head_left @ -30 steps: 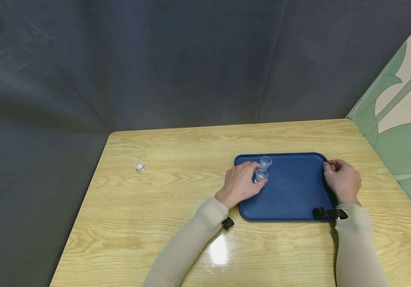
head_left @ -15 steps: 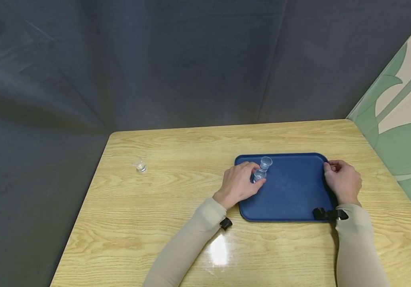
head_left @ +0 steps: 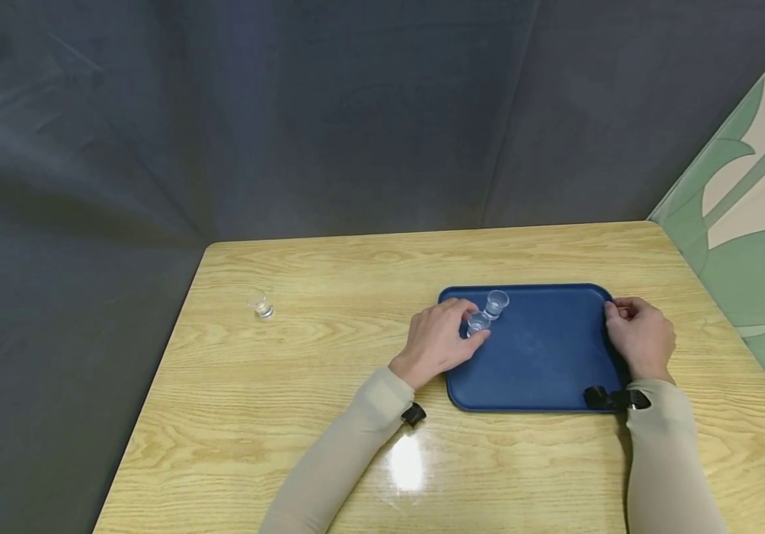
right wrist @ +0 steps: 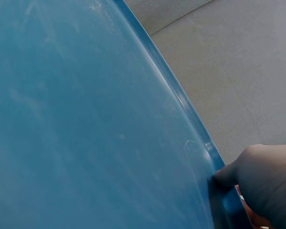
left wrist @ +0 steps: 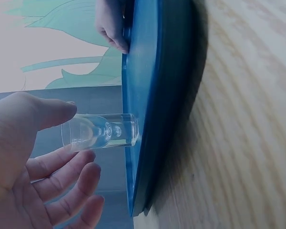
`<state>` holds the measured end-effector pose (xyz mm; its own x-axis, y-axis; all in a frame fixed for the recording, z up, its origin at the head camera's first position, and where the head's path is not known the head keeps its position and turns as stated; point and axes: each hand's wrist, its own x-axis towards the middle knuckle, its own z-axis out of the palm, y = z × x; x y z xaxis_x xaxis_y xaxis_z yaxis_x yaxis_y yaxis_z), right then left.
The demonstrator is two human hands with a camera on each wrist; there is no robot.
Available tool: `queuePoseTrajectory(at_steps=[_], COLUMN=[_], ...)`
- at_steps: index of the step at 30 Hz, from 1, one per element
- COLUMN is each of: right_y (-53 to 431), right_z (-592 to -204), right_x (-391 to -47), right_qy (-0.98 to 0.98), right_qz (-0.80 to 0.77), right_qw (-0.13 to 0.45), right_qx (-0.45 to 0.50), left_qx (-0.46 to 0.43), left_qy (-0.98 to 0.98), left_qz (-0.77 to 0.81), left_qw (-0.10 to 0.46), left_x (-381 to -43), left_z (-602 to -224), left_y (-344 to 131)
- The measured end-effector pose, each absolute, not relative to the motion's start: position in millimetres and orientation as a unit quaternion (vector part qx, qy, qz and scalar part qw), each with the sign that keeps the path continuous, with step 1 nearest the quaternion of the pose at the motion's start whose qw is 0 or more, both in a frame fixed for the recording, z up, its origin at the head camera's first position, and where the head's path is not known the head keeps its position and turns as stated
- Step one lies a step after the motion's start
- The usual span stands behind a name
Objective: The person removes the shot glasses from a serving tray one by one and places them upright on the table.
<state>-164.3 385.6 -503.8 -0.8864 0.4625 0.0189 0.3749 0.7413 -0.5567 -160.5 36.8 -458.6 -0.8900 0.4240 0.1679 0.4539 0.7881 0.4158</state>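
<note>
In the head view, a blue tray (head_left: pixel 542 356) lies on the wooden table. My left hand (head_left: pixel 432 340) is at its left side, thumb and fingers around the rim of a small clear shot glass (head_left: pixel 479 324). The left wrist view has this glass (left wrist: pixel 102 131) upright on the tray, between thumb and index finger; the other fingers (left wrist: pixel 71 186) are spread loosely. Just behind it stands a second shot glass (head_left: pixel 497 302). At the tray's right edge, my right hand (head_left: pixel 640 337) pinches the rim, thumb on top in the right wrist view, the other fingers mostly hidden.
A third clear glass (head_left: pixel 261 305) stands far to the left on the wooden table (head_left: pixel 329 326). A dark curtain (head_left: pixel 369 119) hangs behind the table, and a green-and-cream patterned panel (head_left: pixel 763 289) borders its right side.
My left hand and its shot glass have shifted slightly left across the tray, away from the second glass. The right hand and the tray stay in place.
</note>
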Motion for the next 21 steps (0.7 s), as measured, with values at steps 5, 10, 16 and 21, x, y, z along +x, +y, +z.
queuePoseTrajectory(at_steps=[5,10,16,21], right_y=[385,385,386,386], right_z=[-504,-503,-504,-505], right_x=[-164,-164,-164,-164], right_qy=[-0.93,-0.93,-0.929,-0.929], right_qz=[0.28,0.281,0.282,0.282], right_qw=[0.082,0.078,0.075,0.075], right_qx=[-0.225,-0.225,-0.226,-0.226], left_qx=[-0.229,-0.225,-0.221,-0.203], left_qy=[-0.943,-0.943,-0.941,-0.943], left_qz=[-0.24,-0.245,-0.253,-0.262], left_qw=[0.029,0.029,0.043,0.044], left_x=[-160,-160,-159,-158], left_z=[-457,-455,-456,-457], left_y=[31,23,10,-4])
